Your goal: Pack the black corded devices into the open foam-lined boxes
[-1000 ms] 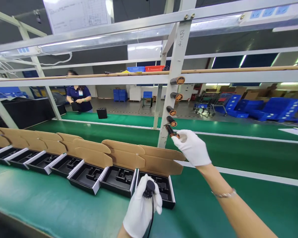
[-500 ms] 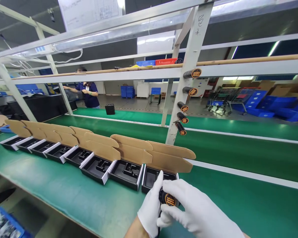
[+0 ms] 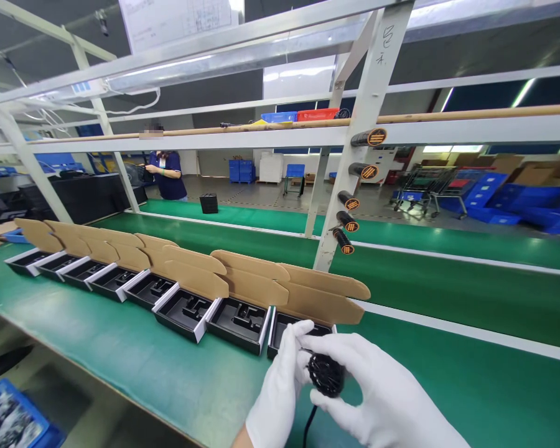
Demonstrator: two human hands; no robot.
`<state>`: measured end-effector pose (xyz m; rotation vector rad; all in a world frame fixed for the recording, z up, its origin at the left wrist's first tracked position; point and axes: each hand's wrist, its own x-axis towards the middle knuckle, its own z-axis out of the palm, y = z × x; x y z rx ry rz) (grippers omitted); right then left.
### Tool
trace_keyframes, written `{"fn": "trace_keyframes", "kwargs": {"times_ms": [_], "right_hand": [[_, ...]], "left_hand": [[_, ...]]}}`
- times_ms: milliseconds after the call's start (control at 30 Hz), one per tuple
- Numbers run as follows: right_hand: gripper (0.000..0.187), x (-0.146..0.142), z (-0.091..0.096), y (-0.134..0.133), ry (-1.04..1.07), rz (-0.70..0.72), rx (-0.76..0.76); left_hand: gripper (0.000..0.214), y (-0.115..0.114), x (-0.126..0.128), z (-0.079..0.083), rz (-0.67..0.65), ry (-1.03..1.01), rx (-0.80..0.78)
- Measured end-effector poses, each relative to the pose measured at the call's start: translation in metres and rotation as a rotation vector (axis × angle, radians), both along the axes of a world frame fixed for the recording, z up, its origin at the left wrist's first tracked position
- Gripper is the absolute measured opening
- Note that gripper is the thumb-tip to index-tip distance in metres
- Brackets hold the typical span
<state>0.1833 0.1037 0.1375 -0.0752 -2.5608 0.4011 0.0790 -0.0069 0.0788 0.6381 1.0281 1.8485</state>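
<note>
Both my hands wear white gloves and meet low in the middle of the view. My left hand (image 3: 276, 398) and my right hand (image 3: 378, 398) are closed together on a small round black device (image 3: 325, 375) with a ribbed face and a black cord hanging from it. They hold it just in front of the nearest open box (image 3: 287, 325), which has a black moulded insert and a brown cardboard lid. Several black cylinders with orange striped ends (image 3: 350, 222) stick out of the white upright post beyond.
A row of several open boxes (image 3: 121, 280) with black trays runs leftward along the green belt (image 3: 448, 386). A blue bin (image 3: 9, 420) sits at the lower left. Another person in dark blue (image 3: 167, 175) stands at the far bench. White rack rails cross overhead.
My right hand left the cylinders on the post and came down to join my left hand. The part between them turned, so its orange striped end no longer shows.
</note>
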Motion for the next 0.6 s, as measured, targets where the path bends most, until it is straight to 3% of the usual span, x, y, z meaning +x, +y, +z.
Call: {"fn": "trace_keyframes", "kwargs": {"times_ms": [167, 267, 433, 533, 600], "right_hand": [[0.042, 0.002, 0.004, 0.0, 0.016, 0.028, -0.056], [0.035, 0.001, 0.001, 0.003, 0.036, 0.026, -0.052], [0.031, 0.008, -0.011, 0.013, 0.108, -0.005, -0.075], [0.036, 0.013, -0.017, 0.014, 0.132, 0.006, -0.089], [0.037, 0.016, -0.02, 0.014, 0.148, 0.015, -0.073]], "left_hand": [[0.025, 0.004, -0.003, 0.014, -0.093, -0.03, 0.217], [0.023, 0.002, -0.004, 0.009, -0.044, -0.02, 0.165], [0.04, -0.009, -0.007, 0.01, 0.125, 0.111, -0.049], [0.057, -0.005, -0.017, 0.009, 0.078, 0.102, -0.017], [0.077, 0.004, -0.025, -0.005, -0.002, 0.067, -0.072]]}}
